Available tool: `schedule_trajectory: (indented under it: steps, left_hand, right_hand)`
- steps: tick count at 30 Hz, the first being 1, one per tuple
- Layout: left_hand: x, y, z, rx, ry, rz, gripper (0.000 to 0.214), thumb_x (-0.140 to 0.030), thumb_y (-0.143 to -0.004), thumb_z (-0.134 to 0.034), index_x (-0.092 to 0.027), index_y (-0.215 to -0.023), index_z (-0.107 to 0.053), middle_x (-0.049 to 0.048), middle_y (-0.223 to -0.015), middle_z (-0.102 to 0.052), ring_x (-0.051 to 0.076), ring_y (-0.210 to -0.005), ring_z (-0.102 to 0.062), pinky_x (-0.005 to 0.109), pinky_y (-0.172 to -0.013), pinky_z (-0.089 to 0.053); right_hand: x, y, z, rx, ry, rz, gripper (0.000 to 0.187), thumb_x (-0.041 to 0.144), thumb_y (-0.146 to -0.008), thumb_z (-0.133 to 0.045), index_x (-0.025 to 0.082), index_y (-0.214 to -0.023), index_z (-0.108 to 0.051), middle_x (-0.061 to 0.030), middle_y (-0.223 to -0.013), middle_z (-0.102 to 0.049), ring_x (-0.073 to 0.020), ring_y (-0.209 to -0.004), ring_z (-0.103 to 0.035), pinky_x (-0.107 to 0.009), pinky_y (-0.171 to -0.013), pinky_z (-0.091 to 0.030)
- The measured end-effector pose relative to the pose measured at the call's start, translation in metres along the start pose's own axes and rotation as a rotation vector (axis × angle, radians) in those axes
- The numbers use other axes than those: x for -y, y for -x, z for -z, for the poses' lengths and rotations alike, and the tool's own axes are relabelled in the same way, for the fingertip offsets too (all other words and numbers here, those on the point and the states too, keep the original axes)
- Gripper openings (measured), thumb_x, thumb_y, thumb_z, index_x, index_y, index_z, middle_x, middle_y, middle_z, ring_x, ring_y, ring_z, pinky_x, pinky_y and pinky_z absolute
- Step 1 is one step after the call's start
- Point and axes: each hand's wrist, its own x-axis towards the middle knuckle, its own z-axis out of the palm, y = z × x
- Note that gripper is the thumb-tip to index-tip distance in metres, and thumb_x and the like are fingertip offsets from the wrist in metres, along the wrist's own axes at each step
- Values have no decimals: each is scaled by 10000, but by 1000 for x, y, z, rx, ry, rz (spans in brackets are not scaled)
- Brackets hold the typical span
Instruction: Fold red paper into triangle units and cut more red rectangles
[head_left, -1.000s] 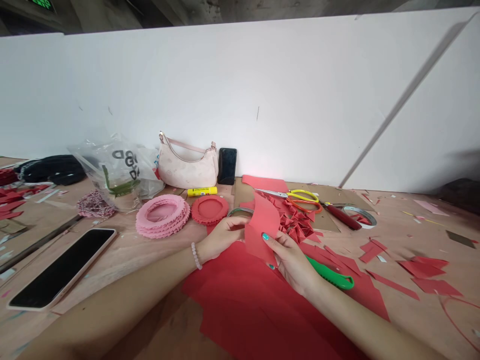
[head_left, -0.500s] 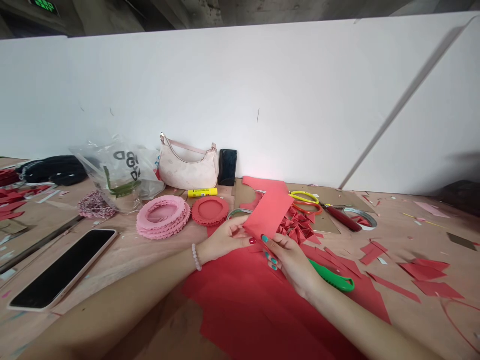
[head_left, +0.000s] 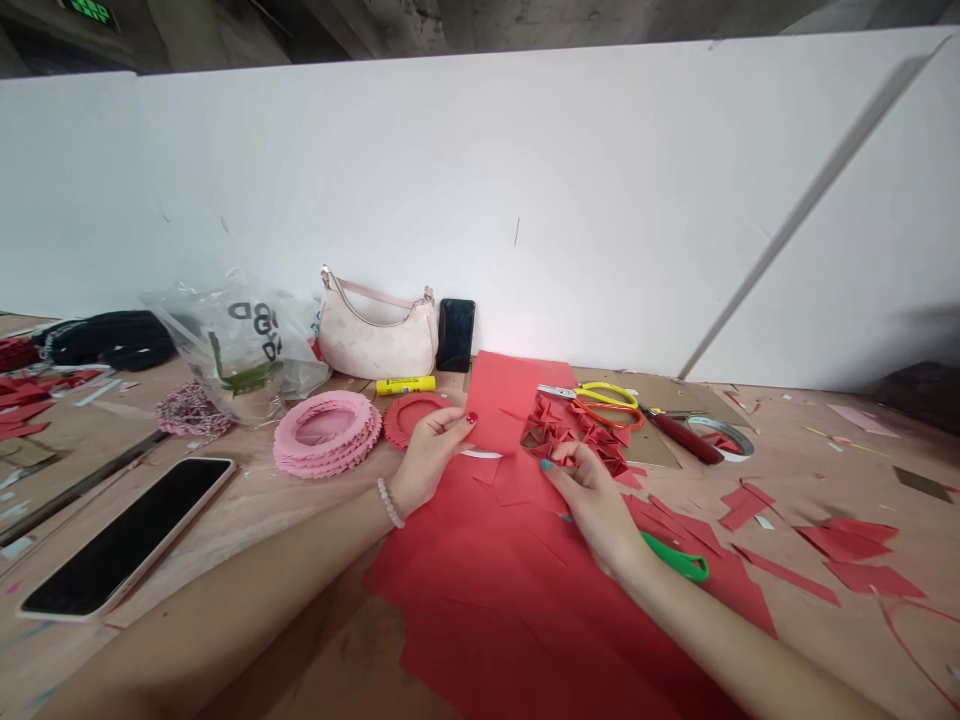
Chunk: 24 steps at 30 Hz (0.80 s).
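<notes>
Red paper piece sits near the middle of my view, upright and pinched at its lower left edge between the thumb and fingers of the left hand. Panning from the left side of the table, I get red scraps, then a phone lying flat, screen up. Behind it I see a bundle of speckled yarn against a clear plastic bag with dark lettering. Next comes a stack of pink scalloped rings, with a pale handbag behind and a yellow glue stick in front of the bag. A red scalloped disc is partly hidden by the left hand. Below both hands I have large red sheets spread out. The right hand is curled, thumb near fingers, over red paper; I cannot tell whether it grips any. Just beyond it lie folded red pieces and scissors. A green handle shows beside the right wrist. Farther right I find a red-handled tool touching a tape roll, then loose red strips.
</notes>
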Motion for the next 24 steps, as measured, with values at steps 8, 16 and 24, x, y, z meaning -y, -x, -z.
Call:
schedule_trajectory:
  steps: [8, 16, 24]
  left_hand:
    - [5, -7, 10, -60, 9, 12, 253, -369, -657, -673, -151, -778, -627, 16, -809, -608, 97, -686, -567, 182, -588, -467]
    - [12, -5, 9, -12, -67, 32, 254, -347, -679, -660, -139, -821, -633, 34, -795, -618, 133, -721, -572, 233, -629, -477]
    - [12, -5, 10, -18, -116, 32, 246, -373, -679, -645, -149, -776, -619, 9, -747, -599, 111, -687, -557, 213, -630, -453]
  right_hand:
    - [-1, -16, 24, -28, 741, 268, 70, 178, -722, -422, 235, -750, -392, 107, -438, -264, -99, -400, -264, -203, -424, -233]
    - [-5, -11, 11, 40, 880, 451, 139, 236, -807, -420, 208, -844, -551, -48, -873, -579, -174, -709, -555, -282, -624, -430]
    - [4, -5, 15, 282, 1222, 711, 220, 152, -807, -452, 222, -861, -653, -66, -1075, -599, -242, -1025, -488, -386, -822, -369]
